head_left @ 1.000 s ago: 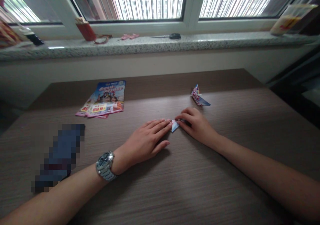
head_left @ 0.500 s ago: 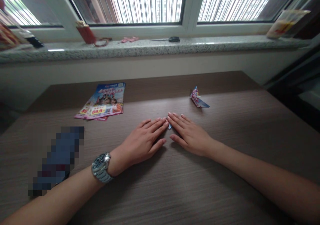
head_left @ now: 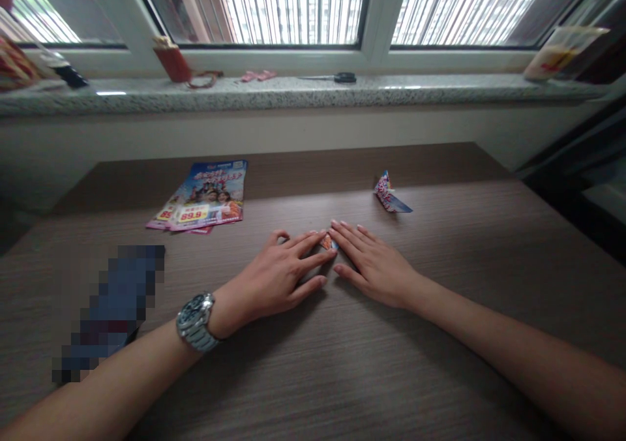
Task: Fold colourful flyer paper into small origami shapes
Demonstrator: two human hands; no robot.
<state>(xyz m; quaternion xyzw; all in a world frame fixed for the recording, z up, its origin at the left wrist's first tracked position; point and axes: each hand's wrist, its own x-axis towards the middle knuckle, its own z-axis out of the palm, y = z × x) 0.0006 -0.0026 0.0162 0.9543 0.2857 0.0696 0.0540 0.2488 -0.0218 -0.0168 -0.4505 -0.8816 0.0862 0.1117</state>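
Orange-and-blue folded paper (head_left: 326, 241) lay at the fingertips of the left hand (head_left: 276, 274), more exposed than a moment earlier, those fingers having spread; the right hand (head_left: 376, 268) lay flat, straight-fingered, at its other edge. Neither gripped it; apparently both kept it pinned.

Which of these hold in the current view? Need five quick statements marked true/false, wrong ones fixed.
1. The fingers of the left hand and right hand are at the small folded paper. True.
2. The watch has a red strap. False: the strap is silver-coloured.
3. The flyers overlap each other. True.
4. The other folded piece lies left of the flyers. False: it lies to their right.
5. The black-handled tool is on the windowsill. True.
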